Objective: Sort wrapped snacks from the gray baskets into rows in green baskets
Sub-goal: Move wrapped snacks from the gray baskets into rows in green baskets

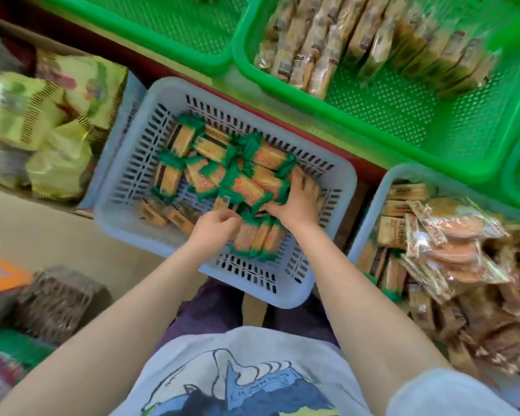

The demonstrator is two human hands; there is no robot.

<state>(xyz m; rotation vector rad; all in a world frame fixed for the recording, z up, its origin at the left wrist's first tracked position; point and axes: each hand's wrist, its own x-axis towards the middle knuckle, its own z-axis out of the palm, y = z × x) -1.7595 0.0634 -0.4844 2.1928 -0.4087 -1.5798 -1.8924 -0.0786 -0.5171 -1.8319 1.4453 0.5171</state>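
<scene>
Gray basket (336,187) of green-wrapped snacks (246,187) holds two hands.

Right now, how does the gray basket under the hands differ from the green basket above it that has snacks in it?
The gray basket has long slotted holes; the green basket has fine round mesh. The gray one holds green-ended packs in a loose jumble; the green one holds clear-wrapped tan snacks standing in rows. Both hands, left and right, are in the gray one, none in the green. Both are plastic with rounded corners.
</scene>
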